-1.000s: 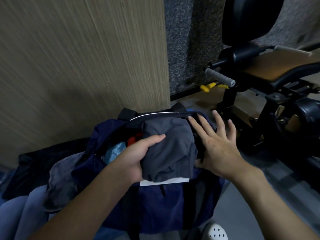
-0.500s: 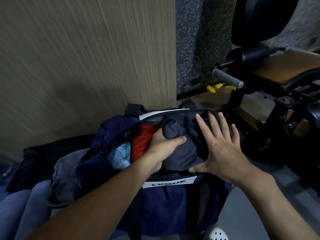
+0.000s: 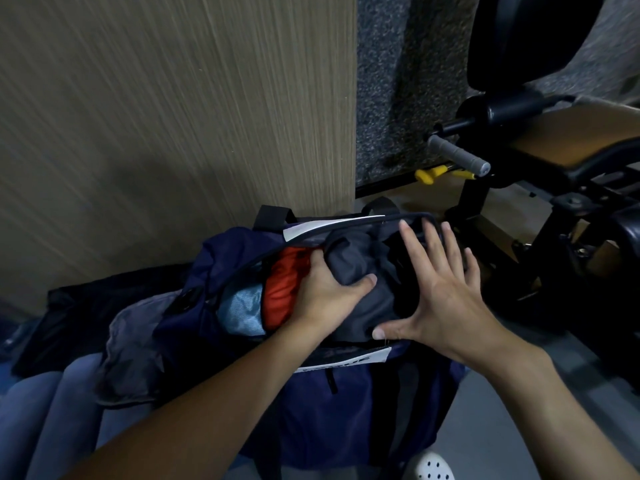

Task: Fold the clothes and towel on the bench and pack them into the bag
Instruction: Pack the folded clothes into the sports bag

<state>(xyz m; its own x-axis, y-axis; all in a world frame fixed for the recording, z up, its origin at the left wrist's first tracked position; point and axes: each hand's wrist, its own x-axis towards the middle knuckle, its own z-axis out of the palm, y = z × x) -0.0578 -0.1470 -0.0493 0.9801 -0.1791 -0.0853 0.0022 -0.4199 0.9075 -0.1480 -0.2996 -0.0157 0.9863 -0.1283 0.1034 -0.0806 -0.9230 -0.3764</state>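
Head: grey garment (image 3: 360, 271) within bag rim (image 3: 332, 225).

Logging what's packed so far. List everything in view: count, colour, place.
bag: 1, navy, centre, open
grey garment: 1, grey, in the bag
red cloth: 1, red, in the bag, left of the grey garment
blue cloth: 1, light blue, in the bag, left of the red cloth
grey cloth: 1, faded grey, draped left of the bag
dark cloth: 1, black, far left by the panel
panel: 1, tan wood grain, behind the bag
machine: 1, black, right
handle: 1, grey, on the machine
pin: 1, yellow, below the handle
shoe: 1, white, bottom edge
blue shape: 1, blue, lower left, unclear what
left hand: 1, grips the grey garment
right hand: 1, fingers spread, over the bag's right end
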